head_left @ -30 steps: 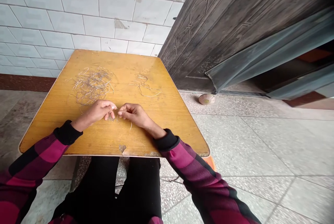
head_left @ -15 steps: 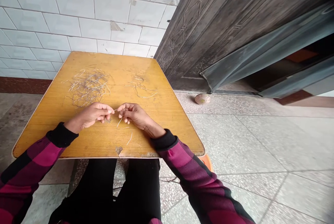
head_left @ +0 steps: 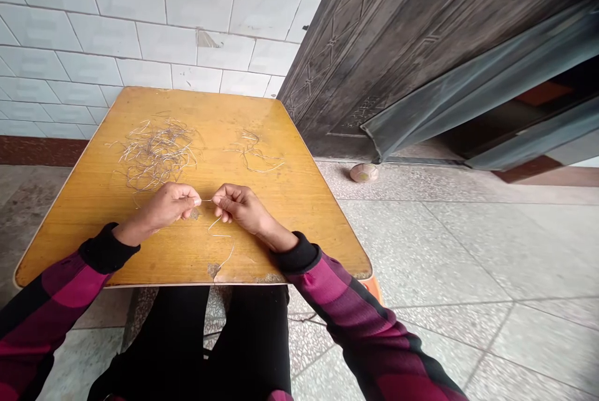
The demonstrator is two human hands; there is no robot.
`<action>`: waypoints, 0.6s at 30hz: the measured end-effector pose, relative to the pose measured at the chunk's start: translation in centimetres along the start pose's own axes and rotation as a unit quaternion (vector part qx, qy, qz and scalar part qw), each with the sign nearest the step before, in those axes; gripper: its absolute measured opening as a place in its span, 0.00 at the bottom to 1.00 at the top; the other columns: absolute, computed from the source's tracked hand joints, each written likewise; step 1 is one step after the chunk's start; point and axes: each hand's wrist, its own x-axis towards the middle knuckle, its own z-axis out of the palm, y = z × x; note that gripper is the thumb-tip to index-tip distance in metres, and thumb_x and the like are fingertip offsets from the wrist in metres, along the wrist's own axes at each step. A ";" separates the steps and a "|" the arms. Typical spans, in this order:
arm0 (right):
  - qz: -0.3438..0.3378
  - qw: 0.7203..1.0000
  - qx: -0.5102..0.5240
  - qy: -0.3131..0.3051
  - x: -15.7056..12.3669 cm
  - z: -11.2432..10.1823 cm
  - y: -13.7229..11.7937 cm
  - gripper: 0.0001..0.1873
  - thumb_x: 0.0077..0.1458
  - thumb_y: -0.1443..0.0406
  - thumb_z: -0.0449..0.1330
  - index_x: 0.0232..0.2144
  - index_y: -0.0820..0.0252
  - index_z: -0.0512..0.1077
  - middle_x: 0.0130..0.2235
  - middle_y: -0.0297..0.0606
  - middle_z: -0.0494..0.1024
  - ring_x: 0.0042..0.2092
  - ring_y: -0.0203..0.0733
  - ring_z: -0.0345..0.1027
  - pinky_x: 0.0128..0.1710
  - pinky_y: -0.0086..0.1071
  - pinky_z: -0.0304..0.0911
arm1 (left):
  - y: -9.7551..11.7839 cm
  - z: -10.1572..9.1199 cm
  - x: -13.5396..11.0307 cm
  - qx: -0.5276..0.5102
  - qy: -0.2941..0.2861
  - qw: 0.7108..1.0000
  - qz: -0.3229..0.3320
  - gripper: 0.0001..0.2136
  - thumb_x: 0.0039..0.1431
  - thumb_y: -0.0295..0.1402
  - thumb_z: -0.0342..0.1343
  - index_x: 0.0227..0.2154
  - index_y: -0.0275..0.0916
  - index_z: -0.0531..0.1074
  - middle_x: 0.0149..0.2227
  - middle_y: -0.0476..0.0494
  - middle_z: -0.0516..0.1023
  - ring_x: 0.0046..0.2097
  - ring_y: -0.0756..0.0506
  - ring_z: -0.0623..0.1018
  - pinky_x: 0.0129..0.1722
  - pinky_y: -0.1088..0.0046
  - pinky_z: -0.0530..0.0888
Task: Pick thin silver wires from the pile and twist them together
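A thin, pale, bent wire (head_left: 219,236) stretches between my hands and hangs in a zigzag below the right one, down toward the table's near edge. My left hand (head_left: 174,204) pinches one end between thumb and forefinger. A few centimetres to the right, my right hand (head_left: 238,206) is closed on the same wire, its fingers curled. Beyond my left hand lies a tangled heap of wires (head_left: 159,151). A smaller group of loose wires (head_left: 255,151) rests farther back on the right.
The yellow wooden table (head_left: 299,214) has a chipped patch at its front edge. White wall tiles (head_left: 206,8) rise behind it. To the right are a dark carved door (head_left: 337,77), a grey curtain (head_left: 421,108) and a roundish object (head_left: 364,172) on the floor.
My hands have drawn slightly apart, showing a straight piece of wire between them. The hanging part of the wire has shifted and shows more clearly. The view has tilted slightly.
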 end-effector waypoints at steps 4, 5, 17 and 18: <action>0.015 1.000 0.004 0.016 -0.1 -0.6 0.0 0.18 0.51 0.52 0.65 0.27 0.60 0.69 0.22 0.30 0.74 0.20 0.28 0.63 0.19 0.24 0.57 | -0.8 -0.9 0.1 0.032 0.005 0.999 0.017 0.13 0.56 0.40 0.54 0.20 0.38 0.69 0.17 0.52 0.69 0.18 0.54 0.62 0.19 0.77 0.58; 0.020 0.999 0.004 0.026 -0.1 -0.9 0.1 0.18 0.50 0.52 0.66 0.27 0.60 0.69 0.22 0.30 0.74 0.20 0.28 0.63 0.19 0.24 0.57 | -0.8 -1.3 0.1 0.035 0.011 0.999 0.011 0.12 0.56 0.39 0.54 0.21 0.38 0.70 0.17 0.52 0.69 0.18 0.54 0.62 0.19 0.76 0.57; 0.035 0.999 -0.022 0.000 0.3 1.0 0.3 0.17 0.51 0.53 0.65 0.28 0.62 0.70 0.25 0.31 0.76 0.20 0.27 0.63 0.19 0.22 0.55 | -0.4 0.2 0.7 0.012 -0.043 0.999 0.018 0.11 0.58 0.40 0.56 0.32 0.36 0.74 0.30 0.45 0.80 0.31 0.48 0.78 0.32 0.73 0.73; 0.039 0.999 -0.022 -0.007 0.3 1.2 0.3 0.17 0.51 0.52 0.64 0.29 0.62 0.70 0.26 0.31 0.76 0.21 0.27 0.63 0.19 0.22 0.55 | -0.4 0.6 0.8 0.000 -0.073 0.997 0.010 0.11 0.58 0.39 0.55 0.30 0.36 0.74 0.29 0.45 0.80 0.29 0.49 0.77 0.31 0.74 0.73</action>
